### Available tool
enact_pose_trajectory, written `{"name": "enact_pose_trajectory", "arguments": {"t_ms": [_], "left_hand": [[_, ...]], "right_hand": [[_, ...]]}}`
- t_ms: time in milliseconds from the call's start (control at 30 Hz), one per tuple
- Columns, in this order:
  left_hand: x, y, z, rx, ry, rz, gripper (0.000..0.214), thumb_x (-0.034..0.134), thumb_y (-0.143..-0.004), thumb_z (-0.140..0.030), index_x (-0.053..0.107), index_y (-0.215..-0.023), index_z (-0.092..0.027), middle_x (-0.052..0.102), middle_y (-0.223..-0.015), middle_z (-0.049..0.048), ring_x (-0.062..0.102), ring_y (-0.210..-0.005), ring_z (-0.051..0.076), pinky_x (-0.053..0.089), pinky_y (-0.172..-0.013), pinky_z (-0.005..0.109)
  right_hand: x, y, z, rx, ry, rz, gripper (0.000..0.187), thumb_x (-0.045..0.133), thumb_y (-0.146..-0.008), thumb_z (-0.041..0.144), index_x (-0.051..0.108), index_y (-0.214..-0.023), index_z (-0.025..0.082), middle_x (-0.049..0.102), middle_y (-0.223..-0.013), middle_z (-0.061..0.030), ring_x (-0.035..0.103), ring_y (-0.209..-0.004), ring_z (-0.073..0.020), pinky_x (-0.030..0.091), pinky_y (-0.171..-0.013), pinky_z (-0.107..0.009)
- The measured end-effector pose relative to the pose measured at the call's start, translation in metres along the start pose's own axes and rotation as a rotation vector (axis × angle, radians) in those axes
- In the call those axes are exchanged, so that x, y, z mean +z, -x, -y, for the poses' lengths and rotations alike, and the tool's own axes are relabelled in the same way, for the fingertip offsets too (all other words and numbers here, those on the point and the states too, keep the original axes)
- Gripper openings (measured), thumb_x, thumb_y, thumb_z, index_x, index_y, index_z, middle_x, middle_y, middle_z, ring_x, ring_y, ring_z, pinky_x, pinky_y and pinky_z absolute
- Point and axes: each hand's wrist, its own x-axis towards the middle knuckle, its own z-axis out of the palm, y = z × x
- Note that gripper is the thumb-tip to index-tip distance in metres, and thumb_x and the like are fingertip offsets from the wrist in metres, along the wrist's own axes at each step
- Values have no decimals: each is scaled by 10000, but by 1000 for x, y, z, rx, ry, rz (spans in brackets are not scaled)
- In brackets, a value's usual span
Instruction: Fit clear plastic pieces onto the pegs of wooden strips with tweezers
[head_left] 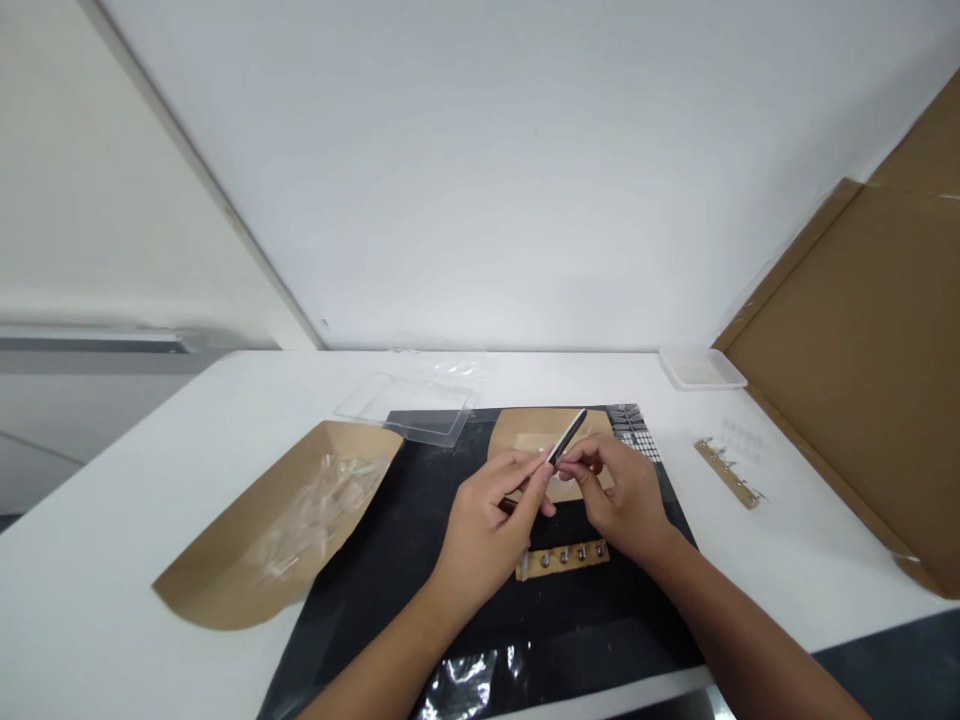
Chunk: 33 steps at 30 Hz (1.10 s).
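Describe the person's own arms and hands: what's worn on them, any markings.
The left hand and right hand are bare, with no gloves, rings or visible markings. The left forearm and right forearm are bare too: no sleeve, watch or band shows before they leave the picture.

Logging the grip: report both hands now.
Left hand: closed, holding a slim black-and-silver tool.
Right hand: curled at its lower end; grip cannot be told.

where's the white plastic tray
In the head view, the shallow white plastic tray sits on the far right of the white table, beside the brown cardboard sheet and beyond the black mat.
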Motion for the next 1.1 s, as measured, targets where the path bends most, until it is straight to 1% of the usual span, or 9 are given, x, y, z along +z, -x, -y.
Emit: {"name": "enact_pose_trajectory", "arguments": {"t_ms": [133,267,400,533,667,800,900,967,1100], "left_hand": [[0,0,-1,30,-31,11,270,607,-1045,-335,813,-1197,-248,717,-872,37,644,-554,91,504,-414,161],[1,1,-5,52,-56,6,253,604,-1047,-304,819,-1168,-248,723,-865,24,622,-513,74,519,-458,180],[2,1,-9,81,-104,-2,243,599,-1048,-270,825,-1126,-231,685,-756,2,618,-510,86,530,-511,204],[2,1,-10,193,-186,-13,248,583,-1051,-231,828,-1027,-203,640,-687,8,653,-617,128,527,-578,228],[4,2,-7,274,-238,-47,284,567,-1049,-182,806,-895,-183,615,-701,18,625,-632,129,515,-602,243],[6,3,-6,344,-290,-88,243,561,-1039,-136,800,-1068,-172,625,-731,24,627,-667,139,524,-636,252],[7,3,-7,387,-328,-107,263,553,-1039,-120,781,-1162,-165,632,-755,33,628,-690,146,529,-656,259],[6,3,-7,395,-348,-123,268,550,-1039,-111,778,-1170,-160,625,-764,36,623,-695,146,531,-668,261],[6,3,-5,374,-343,-121,266,542,-1038,-105,786,-1132,-154,604,-751,30,611,-671,141,525,-653,255]], "right_hand": [[-3,1,-3,10,-81,-1,68,641,-1009,214,702,-995,240,768,-812,1,716,-679,-145,527,-606,-269],[-3,2,-8,-23,-101,7,58,630,-1017,207,680,-1015,237,751,-763,15,715,-646,-138,507,-584,-263],[-3,0,-6,-154,48,-18,90,587,-1025,166,630,-996,239,740,-776,3,688,-677,-155,507,-639,-293],[1,-3,-3,-276,253,-89,144,554,-1011,111,585,-951,239,718,-767,-26,649,-700,-193,458,-667,-348],[5,-3,-3,-337,278,-49,205,523,-1008,76,544,-892,244,699,-778,-41,602,-693,-203,413,-657,-356],[8,-3,-2,-355,302,-2,231,507,-1002,68,520,-863,252,648,-723,-20,554,-649,-200,403,-641,-351],[10,-4,0,-326,300,-73,216,508,-999,70,534,-884,252,687,-779,-37,598,-695,-207,438,-670,-358],[12,-4,0,-331,291,-88,207,507,-998,70,547,-903,249,703,-803,-42,624,-724,-211,458,-688,-358],[14,-4,-1,-368,307,3,224,484,-987,51,556,-903,246,682,-745,-22,609,-666,-203,452,-657,-350]]}}
